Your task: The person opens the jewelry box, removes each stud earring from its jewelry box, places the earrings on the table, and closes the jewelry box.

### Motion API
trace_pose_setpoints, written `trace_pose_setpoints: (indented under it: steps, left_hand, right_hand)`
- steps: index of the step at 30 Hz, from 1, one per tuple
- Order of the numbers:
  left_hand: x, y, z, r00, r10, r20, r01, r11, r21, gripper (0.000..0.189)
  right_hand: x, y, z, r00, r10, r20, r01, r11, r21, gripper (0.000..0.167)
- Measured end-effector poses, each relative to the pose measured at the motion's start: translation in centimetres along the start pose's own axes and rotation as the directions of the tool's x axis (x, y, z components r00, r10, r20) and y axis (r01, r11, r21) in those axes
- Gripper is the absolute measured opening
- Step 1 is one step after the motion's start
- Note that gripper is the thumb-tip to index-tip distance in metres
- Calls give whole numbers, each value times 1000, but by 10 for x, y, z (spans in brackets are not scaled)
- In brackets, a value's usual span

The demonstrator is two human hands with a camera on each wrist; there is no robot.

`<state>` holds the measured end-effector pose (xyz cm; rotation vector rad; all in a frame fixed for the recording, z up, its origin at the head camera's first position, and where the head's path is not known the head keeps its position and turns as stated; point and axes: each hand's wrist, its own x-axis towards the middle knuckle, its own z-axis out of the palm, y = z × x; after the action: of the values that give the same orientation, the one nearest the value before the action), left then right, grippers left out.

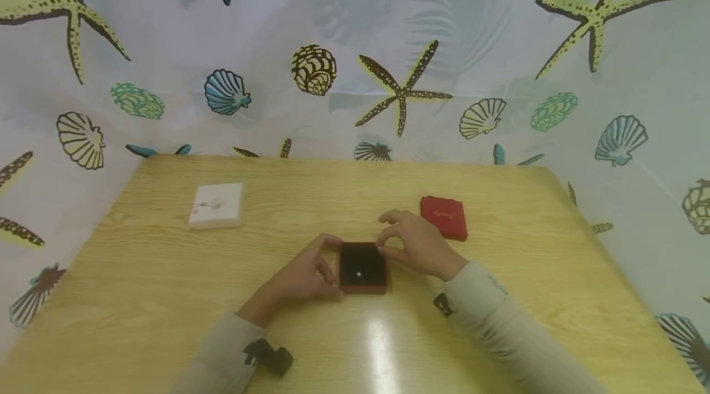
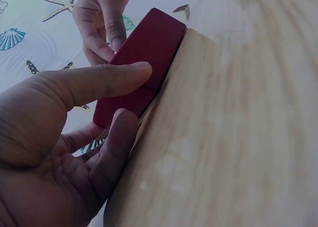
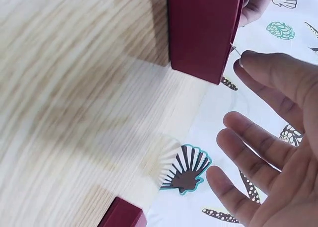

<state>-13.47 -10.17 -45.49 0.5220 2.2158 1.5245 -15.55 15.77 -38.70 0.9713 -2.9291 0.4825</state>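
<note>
A small open red jewelry box [image 1: 363,290] with a black insert [image 1: 360,258] lies on the table, and one tiny bright stone [image 1: 359,274] shows on the insert. My left hand [image 1: 305,274] grips the box from the left, its thumb [image 2: 119,80] against the near wall. At the box's far right corner, my right hand [image 1: 418,243] pinches a thin silvery strand [image 3: 235,49] between thumb and index finger; the other fingers are spread. Whether the strand joins the stone cannot be seen. The red lid [image 1: 444,218] with gold lettering lies just beyond my right hand.
A white box [image 1: 217,205] with a printed design sits at the back left of the wooden table [image 1: 166,295]. Behind and beside the table hangs a white cloth [image 1: 344,5] patterned with shells and starfish.
</note>
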Motion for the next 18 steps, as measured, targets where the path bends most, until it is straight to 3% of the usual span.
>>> trace_pose_setpoints:
  steps: [18]
  left_hand:
    - [-1,1,0,1000,-17,-1,17,1000,-7,89]
  right_hand:
    - [-13,17,-5,998,58,-5,-58,998,-16,10]
